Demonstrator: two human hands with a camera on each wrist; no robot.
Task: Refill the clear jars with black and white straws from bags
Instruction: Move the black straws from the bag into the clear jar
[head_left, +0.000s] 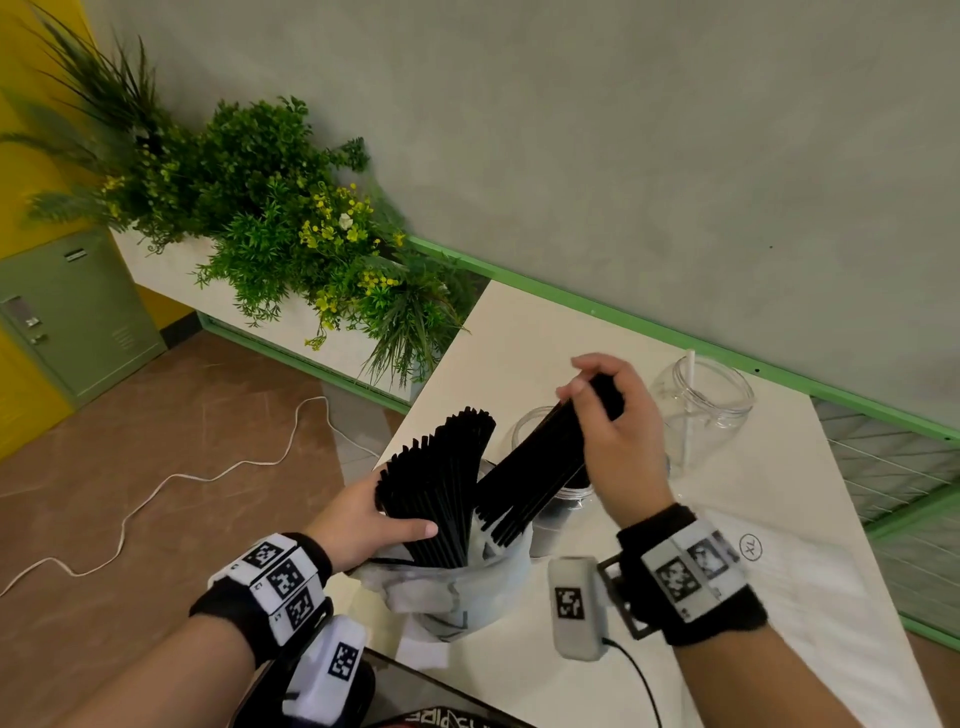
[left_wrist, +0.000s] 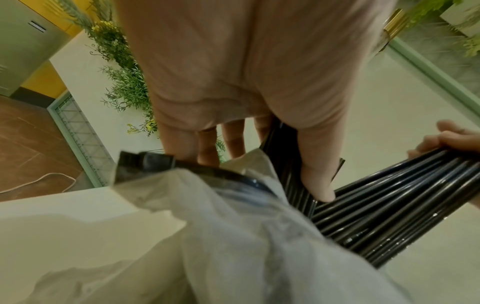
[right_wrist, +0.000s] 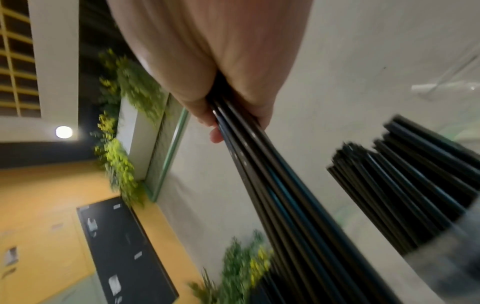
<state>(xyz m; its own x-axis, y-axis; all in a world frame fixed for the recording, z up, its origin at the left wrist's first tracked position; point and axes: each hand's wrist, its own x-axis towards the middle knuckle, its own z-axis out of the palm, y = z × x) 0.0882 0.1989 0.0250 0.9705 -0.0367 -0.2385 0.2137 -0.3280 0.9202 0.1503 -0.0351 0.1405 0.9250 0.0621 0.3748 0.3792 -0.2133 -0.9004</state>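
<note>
Right now the left hand (head_left: 363, 519) wraps around a fan of black straws (head_left: 441, 478) standing in a crumpled clear bag (head_left: 457, 587) at the near edge of the white table (head_left: 753, 571). Its thumb lies across the front of the straws and the fingers sit behind them. The right hand (head_left: 613, 431) grips a second bundle of black straws (head_left: 535, 478), held slanted, with its lower end just above the bag mouth and its upper end sticking out past the fingers.

From the head view, 2 clear jars show beyond the bag. 1 jar (head_left: 540, 421) sits directly behind the slanted bundle and is mostly hidden by it. The other jar (head_left: 701, 405) stands farther from the bag, toward the wall, and holds a single white straw (head_left: 688, 405). A flat white bag marked XL (head_left: 779, 561) lies on the table to the right of the straw bag.

Only the left wrist view shows the thumb (left_wrist: 317, 174) pressing on the straws right at the bag's opening, and a dark strip (left_wrist: 155, 162) along the bag's top edge. The right wrist view is blurred, yet it shows what the head view hides: the palm and fingers (right_wrist: 215, 135) closed tight around the bundle, with the other fan of straws beside it.

Green plants with yellow flowers (head_left: 291, 218) fill a planter to the left of the table, and a white cable (head_left: 156, 499) trails over the brown floor.
</note>
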